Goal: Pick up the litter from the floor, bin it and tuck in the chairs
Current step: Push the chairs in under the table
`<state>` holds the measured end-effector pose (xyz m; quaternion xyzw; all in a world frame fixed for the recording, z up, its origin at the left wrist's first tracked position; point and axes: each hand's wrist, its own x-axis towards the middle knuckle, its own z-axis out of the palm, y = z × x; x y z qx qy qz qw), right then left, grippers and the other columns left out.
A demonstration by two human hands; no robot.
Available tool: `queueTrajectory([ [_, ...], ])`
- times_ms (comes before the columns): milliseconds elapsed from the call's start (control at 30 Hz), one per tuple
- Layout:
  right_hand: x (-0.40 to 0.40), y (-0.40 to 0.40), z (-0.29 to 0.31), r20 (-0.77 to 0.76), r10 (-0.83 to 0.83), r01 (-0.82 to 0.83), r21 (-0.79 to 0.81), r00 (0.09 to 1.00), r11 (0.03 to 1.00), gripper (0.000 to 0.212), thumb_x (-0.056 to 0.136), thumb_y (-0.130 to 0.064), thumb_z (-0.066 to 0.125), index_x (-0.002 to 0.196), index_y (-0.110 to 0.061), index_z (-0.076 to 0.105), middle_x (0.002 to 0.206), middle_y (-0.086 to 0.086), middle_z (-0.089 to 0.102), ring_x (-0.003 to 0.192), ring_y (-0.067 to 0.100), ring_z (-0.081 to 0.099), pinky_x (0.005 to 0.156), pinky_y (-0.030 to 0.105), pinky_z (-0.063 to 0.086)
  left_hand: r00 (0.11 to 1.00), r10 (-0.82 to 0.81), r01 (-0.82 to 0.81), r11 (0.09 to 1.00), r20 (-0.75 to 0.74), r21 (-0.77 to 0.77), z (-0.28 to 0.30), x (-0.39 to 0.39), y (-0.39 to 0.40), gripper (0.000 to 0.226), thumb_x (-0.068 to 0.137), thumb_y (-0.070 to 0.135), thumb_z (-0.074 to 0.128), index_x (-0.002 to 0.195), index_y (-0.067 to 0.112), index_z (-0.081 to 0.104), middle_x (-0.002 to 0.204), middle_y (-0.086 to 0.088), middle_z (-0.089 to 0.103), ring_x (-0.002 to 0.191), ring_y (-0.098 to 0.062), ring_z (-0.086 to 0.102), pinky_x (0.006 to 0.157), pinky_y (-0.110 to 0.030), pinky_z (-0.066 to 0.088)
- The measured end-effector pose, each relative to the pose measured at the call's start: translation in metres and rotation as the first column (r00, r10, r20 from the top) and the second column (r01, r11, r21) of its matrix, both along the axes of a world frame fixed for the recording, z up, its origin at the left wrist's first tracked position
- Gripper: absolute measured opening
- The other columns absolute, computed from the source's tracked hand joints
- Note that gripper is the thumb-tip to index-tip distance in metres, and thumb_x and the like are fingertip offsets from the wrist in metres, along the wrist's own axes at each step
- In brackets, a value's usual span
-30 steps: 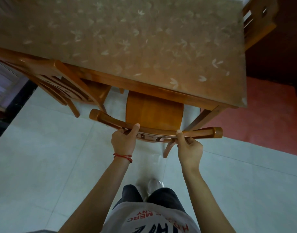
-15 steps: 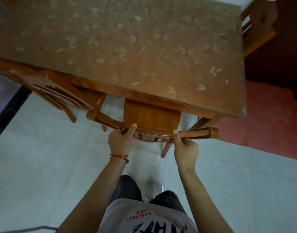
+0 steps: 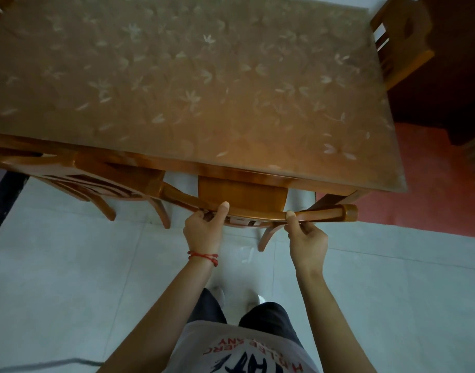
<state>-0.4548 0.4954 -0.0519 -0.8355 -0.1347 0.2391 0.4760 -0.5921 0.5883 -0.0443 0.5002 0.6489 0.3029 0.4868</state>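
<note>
Your left hand [image 3: 204,230] and right hand [image 3: 307,239] each grip the curved-backed brown wooden chair [image 3: 241,196], nearly tucked under the floral-covered wooden desk [image 3: 177,84]; no litter visible.

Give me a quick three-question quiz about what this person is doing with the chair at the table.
1. True or false: both hands grip the chair's top rail.
2. Which wrist wears the red string bracelet? A) left B) right
3. Fill in: the chair's seat sits partly under the ____.

Key
1. True: the left hand and the right hand each hold the top rail of the chair.
2. A.
3. Table; part of the seat shows just in front of its near edge.
</note>
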Motion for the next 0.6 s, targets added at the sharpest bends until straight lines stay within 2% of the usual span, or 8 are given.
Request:
queueTrajectory([
  [100, -0.001, 0.013, -0.004, -0.001, -0.018, 0.018, 0.007, 1.000, 1.000, 0.027, 0.082, -0.046, 0.057, 0.060, -0.031, 0.057, 0.050, -0.018, 0.058, 0.054, 0.003, 0.061, 0.055, 0.018, 0.042, 1.000, -0.007, 0.007, 1.000, 0.008, -0.010, -0.003, 0.000, 0.015, 0.042, 0.079, 0.039, 0.064, 0.081, -0.003, 0.067, 0.086, -0.018, 0.072, 0.085, -0.028, 0.066, 0.078, -0.033, 0.050],
  [300, 0.003, 0.041, -0.002, 0.019, -0.028, 0.028, 0.000, 0.999, 1.000, 0.030, 0.082, -0.046, 0.056, 0.058, -0.028, 0.057, 0.054, -0.016, 0.059, 0.056, 0.004, 0.060, 0.054, 0.020, 0.043, 0.998, 0.003, -0.001, 0.999, 0.058, -0.048, 0.001, 0.007, 0.046, 0.038, 0.078, 0.037, 0.067, 0.077, -0.001, 0.066, 0.082, -0.017, 0.071, 0.083, -0.028, 0.067, 0.085, -0.047, 0.054],
  [467, 0.010, 0.055, -0.002, 0.015, -0.040, 0.040, 0.000, 0.999, 0.999, 0.031, 0.082, -0.044, 0.058, 0.057, -0.025, 0.057, 0.054, -0.005, 0.060, 0.056, 0.010, 0.061, 0.060, 0.026, 0.049, 0.998, 0.021, -0.017, 0.998, 0.066, -0.058, 0.002, 0.015, 0.058, 0.036, 0.078, 0.035, 0.068, 0.073, 0.000, 0.065, 0.078, -0.018, 0.070, 0.081, -0.028, 0.067, 0.084, -0.048, 0.054],
  [600, 0.010, 0.054, -0.003, -0.005, -0.045, 0.045, -0.001, 0.999, 0.999, 0.034, 0.083, -0.043, 0.058, 0.055, -0.023, 0.058, 0.065, 0.005, 0.069, 0.064, 0.009, 0.065, 0.059, 0.022, 0.047, 0.998, 0.040, -0.036, 0.997, 0.056, -0.065, -0.001, 0.015, 0.058, 0.033, 0.077, 0.035, 0.068, 0.071, 0.003, 0.065, 0.077, -0.015, 0.071, 0.080, -0.026, 0.067, 0.081, -0.039, 0.053],
])
